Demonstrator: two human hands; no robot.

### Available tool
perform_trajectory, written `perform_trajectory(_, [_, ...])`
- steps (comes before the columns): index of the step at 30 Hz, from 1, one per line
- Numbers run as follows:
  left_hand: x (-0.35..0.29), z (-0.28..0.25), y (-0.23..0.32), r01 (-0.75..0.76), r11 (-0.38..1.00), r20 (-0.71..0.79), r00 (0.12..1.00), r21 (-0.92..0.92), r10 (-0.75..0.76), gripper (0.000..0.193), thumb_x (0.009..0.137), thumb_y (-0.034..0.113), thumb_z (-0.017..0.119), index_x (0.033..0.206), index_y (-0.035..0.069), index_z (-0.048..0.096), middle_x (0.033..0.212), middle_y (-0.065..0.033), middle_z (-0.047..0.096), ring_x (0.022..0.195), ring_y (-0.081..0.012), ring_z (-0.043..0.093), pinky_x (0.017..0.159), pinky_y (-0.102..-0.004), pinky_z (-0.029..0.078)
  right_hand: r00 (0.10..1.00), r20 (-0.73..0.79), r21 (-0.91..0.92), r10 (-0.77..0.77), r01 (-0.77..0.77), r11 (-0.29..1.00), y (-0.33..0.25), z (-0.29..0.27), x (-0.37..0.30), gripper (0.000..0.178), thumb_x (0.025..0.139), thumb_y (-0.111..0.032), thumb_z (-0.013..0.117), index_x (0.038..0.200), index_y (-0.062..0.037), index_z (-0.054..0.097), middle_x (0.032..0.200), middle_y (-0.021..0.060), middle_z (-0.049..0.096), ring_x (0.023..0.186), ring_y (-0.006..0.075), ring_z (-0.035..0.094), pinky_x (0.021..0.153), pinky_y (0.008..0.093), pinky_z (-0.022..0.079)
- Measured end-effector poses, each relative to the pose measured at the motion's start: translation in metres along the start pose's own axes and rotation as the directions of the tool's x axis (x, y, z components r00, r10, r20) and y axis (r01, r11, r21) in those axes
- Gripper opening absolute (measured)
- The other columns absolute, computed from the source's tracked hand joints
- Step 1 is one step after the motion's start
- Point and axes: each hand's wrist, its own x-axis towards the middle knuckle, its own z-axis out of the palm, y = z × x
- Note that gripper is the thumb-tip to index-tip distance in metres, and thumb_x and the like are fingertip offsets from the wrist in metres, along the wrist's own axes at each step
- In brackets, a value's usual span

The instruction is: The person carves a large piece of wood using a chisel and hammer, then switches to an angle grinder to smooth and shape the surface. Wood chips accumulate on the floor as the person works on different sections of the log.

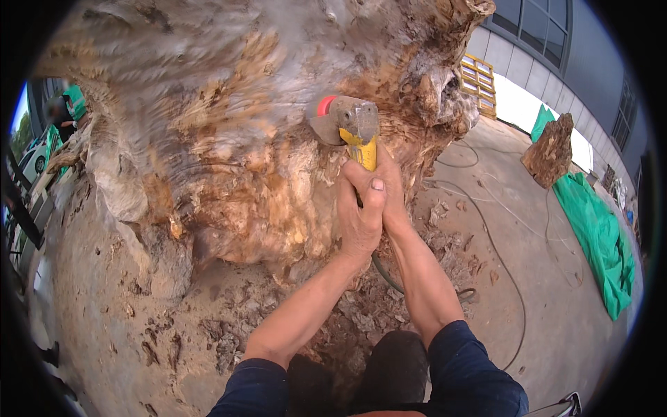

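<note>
An angle grinder with a yellow body, a dusty metal head and a round disc with a red centre is held out in front of me. Its disc is at the surface of a huge, gnarled tree stump; whether it touches, I cannot tell. Both hands are wrapped around the grinder's body. My left hand grips it from the left, its thumb lying across toward the right. My right hand closes on it from the right side, partly covered by the left. A dark cord runs down from below my hands.
Bark chips litter the floor beneath the stump. A cable loops over the concrete at right, near a green tarp and a standing wood slab. A yellow pallet leans by the wall. Another person is at far left.
</note>
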Motion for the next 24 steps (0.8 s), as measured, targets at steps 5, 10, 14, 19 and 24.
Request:
perform_trajectory(5, [-0.002,-0.010,0.003,0.029,0.999,-0.013,1.000,0.014,-0.028,0.057,0.097,0.046,0.056,0.129,0.000,0.052,0.119,-0.0133,0.056,0.115,-0.0244,0.054,0.099,-0.0417,0.044,0.999,0.047,0.030,-0.001,-0.001,1.000,-0.003,0.008,-0.007,0.033,0.091,-0.021,0.066,0.116,-0.0008,0.061,0.087,-0.0020,0.056,0.075,0.0082,0.050,0.064,0.0274,0.044])
perform_trajectory(10, [-0.024,-0.019,-0.002,0.072,0.997,-0.020,0.997,-0.013,-0.072,0.059,0.098,0.046,0.055,0.134,-0.001,0.051,0.122,-0.0142,0.056,0.116,-0.0248,0.054,0.101,-0.0418,0.043,0.998,0.038,-0.115,0.043,-0.038,0.993,0.010,0.011,-0.023,0.029,0.091,-0.021,0.066,0.113,-0.0014,0.061,0.086,-0.0026,0.055,0.075,0.0076,0.048,0.063,0.0268,0.043])
perform_trajectory(14, [-0.014,-0.016,-0.006,0.066,0.998,0.020,0.998,0.009,-0.066,0.062,0.099,0.046,0.055,0.137,-0.002,0.050,0.126,-0.0158,0.057,0.119,-0.0257,0.055,0.103,-0.0428,0.044,0.997,-0.011,0.002,0.073,-0.073,0.997,0.000,0.011,-0.016,0.026,0.092,-0.017,0.065,0.112,-0.0009,0.061,0.086,-0.0030,0.055,0.075,0.0072,0.049,0.062,0.0263,0.043])
perform_trajectory(19, [-0.020,-0.017,-0.026,0.048,0.992,0.017,0.999,0.117,-0.050,0.061,0.099,0.044,0.055,0.137,-0.003,0.048,0.128,-0.0163,0.055,0.120,-0.0258,0.053,0.103,-0.0431,0.043,0.993,0.029,-0.035,0.118,-0.117,0.992,0.012,0.007,-0.017,0.029,0.091,-0.015,0.066,0.116,0.0001,0.062,0.085,-0.0019,0.059,0.074,0.0083,0.053,0.064,0.0270,0.045])
perform_trajectory(24, [-0.063,-0.019,-0.027,0.073,0.997,-0.074,0.995,-0.027,-0.074,0.057,0.099,0.042,0.053,0.135,-0.002,0.046,0.123,-0.0145,0.053,0.116,-0.0241,0.052,0.103,-0.0426,0.043,0.991,0.131,-0.330,0.019,0.025,0.944,0.033,0.004,-0.046,0.038,0.086,-0.022,0.070,0.115,0.0020,0.063,0.087,0.0091,0.066,0.077,0.0177,0.062,0.068,0.0344,0.051])
